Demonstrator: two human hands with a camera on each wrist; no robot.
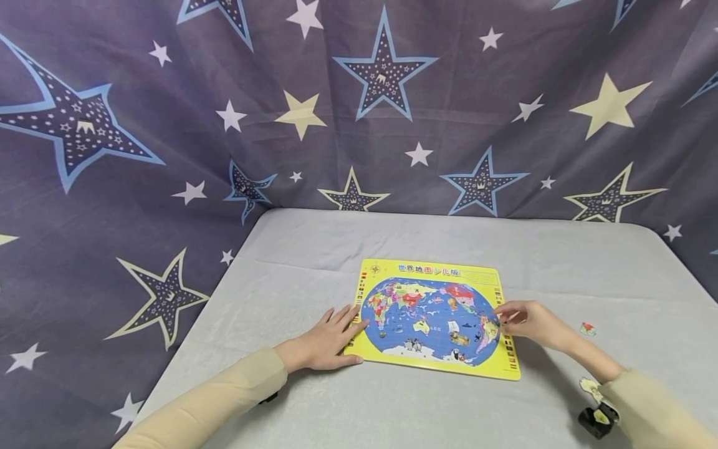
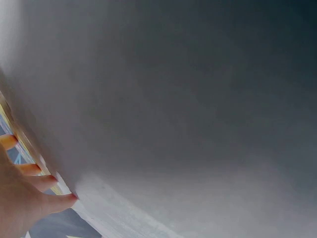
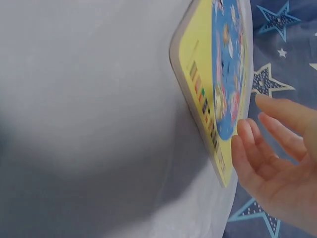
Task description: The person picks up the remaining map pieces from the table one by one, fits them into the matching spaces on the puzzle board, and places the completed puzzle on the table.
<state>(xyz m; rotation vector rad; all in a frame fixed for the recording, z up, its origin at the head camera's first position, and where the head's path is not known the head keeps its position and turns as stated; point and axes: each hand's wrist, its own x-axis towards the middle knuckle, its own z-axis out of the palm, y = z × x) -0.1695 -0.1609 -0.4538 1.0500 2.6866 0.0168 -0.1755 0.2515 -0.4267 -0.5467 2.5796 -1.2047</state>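
A flat yellow-bordered world map puzzle board (image 1: pixel 432 318) lies on the table, its blue map printed with continents, animals and a ship. My left hand (image 1: pixel 325 343) rests at its left edge, fingers spread onto the border and thumb by the lower corner. In the left wrist view, the fingertips of that hand (image 2: pixel 27 196) touch the board's edge. At the board's right side is my right hand (image 1: pixel 530 321), its fingertips over the map's edge. The right wrist view shows this hand (image 3: pixel 282 168) with fingers loosely bent, thumb apart, and no object visible between them.
A small red-topped puzzle piece (image 1: pixel 587 328) lies right of the board. Another pale piece (image 1: pixel 590 388) is beside the right sleeve, near a black wrist device (image 1: pixel 596 423). The grey cloth-covered table (image 1: pixel 297 268) meets a dark star-patterned curtain (image 1: pixel 359 149) behind and left.
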